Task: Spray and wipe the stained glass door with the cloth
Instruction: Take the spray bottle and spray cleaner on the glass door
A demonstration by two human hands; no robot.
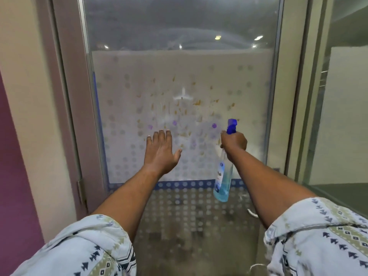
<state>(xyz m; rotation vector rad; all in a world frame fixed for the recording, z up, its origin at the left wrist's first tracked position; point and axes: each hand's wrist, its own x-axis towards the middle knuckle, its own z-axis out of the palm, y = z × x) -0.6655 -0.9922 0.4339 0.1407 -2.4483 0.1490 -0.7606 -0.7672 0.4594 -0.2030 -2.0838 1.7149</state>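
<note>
Straight ahead, the glass door fills the view, its frosted lower panel dotted with grey circles and spattered with orange-brown stains around the middle. The left hand is raised before the panel with its grip spread flat and holding nothing, fingers pointing to 12 o'clock; the stains lie at 12 to 1 o'clock from it. Whether the palm touches the glass cannot be told. At 3 o'clock from that hand, the right hand has its grip pressed around the neck of a spray bottle. The bottle's long axis runs nearly upright, blue liquid at 6 o'clock, blue nozzle at 12 o'clock and aimed at the glass. Patterned sleeves cover both upper arms. A pale door frame stands at the left.
</note>
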